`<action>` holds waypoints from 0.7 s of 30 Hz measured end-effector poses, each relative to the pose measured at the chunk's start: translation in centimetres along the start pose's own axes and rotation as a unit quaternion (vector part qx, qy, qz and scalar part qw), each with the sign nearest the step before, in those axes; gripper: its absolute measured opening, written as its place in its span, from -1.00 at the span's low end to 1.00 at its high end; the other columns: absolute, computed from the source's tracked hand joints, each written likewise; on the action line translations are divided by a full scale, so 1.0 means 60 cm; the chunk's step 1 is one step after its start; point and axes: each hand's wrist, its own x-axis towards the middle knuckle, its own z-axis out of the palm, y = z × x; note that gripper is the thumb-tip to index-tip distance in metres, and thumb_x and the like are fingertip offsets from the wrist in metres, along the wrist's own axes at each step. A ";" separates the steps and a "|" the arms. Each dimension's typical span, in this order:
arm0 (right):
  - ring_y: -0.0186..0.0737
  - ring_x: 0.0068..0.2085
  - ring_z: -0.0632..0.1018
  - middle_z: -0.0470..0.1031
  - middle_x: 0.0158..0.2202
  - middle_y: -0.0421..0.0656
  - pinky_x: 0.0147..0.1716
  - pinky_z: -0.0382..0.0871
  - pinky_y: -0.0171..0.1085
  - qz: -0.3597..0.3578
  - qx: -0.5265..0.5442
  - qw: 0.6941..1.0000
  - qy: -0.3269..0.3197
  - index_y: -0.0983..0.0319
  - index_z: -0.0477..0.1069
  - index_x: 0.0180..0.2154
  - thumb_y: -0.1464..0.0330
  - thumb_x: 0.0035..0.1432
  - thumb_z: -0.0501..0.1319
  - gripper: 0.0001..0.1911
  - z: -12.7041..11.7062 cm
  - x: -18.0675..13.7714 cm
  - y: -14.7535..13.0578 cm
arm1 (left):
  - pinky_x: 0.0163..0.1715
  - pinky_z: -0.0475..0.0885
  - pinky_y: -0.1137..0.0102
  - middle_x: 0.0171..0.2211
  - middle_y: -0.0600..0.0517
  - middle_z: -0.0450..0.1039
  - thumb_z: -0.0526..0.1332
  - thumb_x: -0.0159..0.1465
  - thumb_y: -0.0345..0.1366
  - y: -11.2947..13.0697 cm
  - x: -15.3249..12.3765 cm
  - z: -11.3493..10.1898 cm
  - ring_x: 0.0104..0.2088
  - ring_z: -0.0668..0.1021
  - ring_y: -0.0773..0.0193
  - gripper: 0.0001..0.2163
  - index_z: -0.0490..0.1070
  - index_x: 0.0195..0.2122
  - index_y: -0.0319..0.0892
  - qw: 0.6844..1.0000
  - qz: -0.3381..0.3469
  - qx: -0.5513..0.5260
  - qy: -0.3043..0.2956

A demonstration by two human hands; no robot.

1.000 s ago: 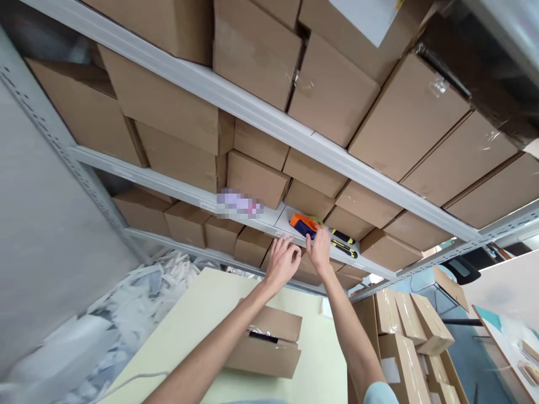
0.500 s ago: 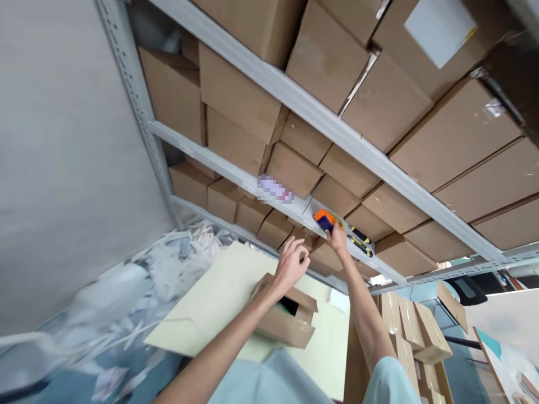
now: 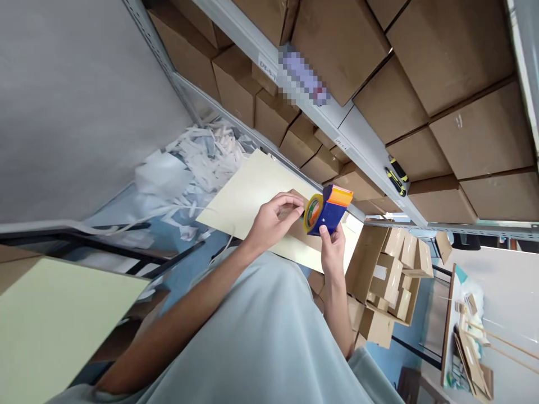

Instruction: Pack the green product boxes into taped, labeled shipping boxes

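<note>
My right hand grips a blue-and-orange tape dispenser, its thumb on the blue side. The dispenser holds a yellow-rimmed roll of tape. Close by on the left is my left hand, its thumb and fingers curled together in a pinch at the roll's edge. Whether tape is between those fingertips cannot be made out. Behind both hands a brown cardboard box lies on a pale yellow board, largely covered by the hands and dispenser.
Shelves of cardboard boxes rise ahead. Two black-and-yellow cutters lie on the shelf beam. White scraps are heaped at the left by the wall. To the right, a large carton holds smaller boxes. Another pale board is at lower left.
My right hand has brought the tape dispenser from the shelf beam back over the board, towards my left hand. The view has tilted downward and both hands are now close together.
</note>
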 end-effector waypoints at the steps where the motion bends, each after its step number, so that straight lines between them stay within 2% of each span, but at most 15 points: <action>1: -0.07 0.05 0.63 0.64 0.07 -0.02 0.12 0.56 -0.11 0.005 0.014 1.000 -0.004 0.22 0.49 0.15 -0.03 0.37 0.40 -0.45 0.003 -0.007 -0.007 | 0.19 0.59 0.14 -0.04 -0.10 0.65 0.33 0.38 -0.14 0.011 -0.005 0.001 0.08 0.67 0.07 -0.83 0.59 -0.19 -0.12 1.000 -0.010 -0.013 -0.004; 7: -0.07 0.05 0.65 0.68 0.07 -0.06 0.13 0.57 -0.11 0.012 0.064 0.998 -0.019 0.17 0.53 0.16 0.00 0.29 0.49 -0.43 0.009 -0.024 -0.034 | 0.13 0.58 0.16 -0.09 -0.11 0.66 0.39 0.32 -0.16 0.053 -0.017 -0.005 0.01 0.67 0.06 -0.85 0.61 -0.29 -0.11 0.999 -0.025 -0.046 -0.008; 11: -0.06 0.06 0.66 0.68 0.05 -0.06 0.14 0.57 -0.09 0.018 0.070 0.997 -0.024 0.16 0.54 0.15 0.00 0.31 0.48 -0.46 0.010 -0.029 -0.042 | 0.17 0.56 0.15 -0.10 -0.10 0.66 0.41 0.29 -0.18 0.063 -0.019 -0.011 0.03 0.66 0.05 -0.88 0.60 -0.30 -0.11 0.998 -0.033 -0.056 -0.012; 21: -0.07 -0.05 0.69 0.70 -0.04 -0.10 0.03 0.64 -0.09 0.024 0.093 0.995 -0.022 0.12 0.51 0.08 -0.03 0.22 0.54 -0.44 0.017 -0.027 -0.063 | 0.03 0.55 0.23 -0.22 -0.04 0.60 0.36 0.29 -0.27 0.080 -0.015 -0.011 -0.09 0.64 0.13 -0.93 0.58 -0.33 -0.11 0.997 -0.029 -0.065 -0.037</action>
